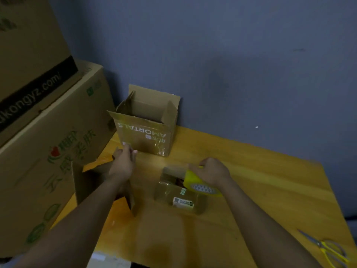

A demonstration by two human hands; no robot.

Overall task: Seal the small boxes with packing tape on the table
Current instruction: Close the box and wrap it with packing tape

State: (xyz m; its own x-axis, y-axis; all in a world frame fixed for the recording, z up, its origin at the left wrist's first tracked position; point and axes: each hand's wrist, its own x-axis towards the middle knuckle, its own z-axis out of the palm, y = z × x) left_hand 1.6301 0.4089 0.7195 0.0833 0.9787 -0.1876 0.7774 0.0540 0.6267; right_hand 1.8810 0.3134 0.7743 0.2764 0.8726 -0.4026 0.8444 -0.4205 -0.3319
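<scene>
Right hand (211, 172) gripping yellow tape roll (199, 185) over small box (179, 192) at mid-table (270, 180), left hand (123, 161) relaxed, fingers reaching open box (146, 128) at wall, scissors (326, 248) at right edge.

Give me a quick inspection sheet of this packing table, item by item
Surface: yellow wooden table.
Job's things: open box by the wall; small box in the middle; yellow tape roll.
Clutter: scissors at the near right; loose cardboard piece.
Hands: left hand reaches toward the open box; right hand grips the tape roll.
Cables: nothing seen.
Surroundings: stacked large cartons on the left; blue wall.
</scene>
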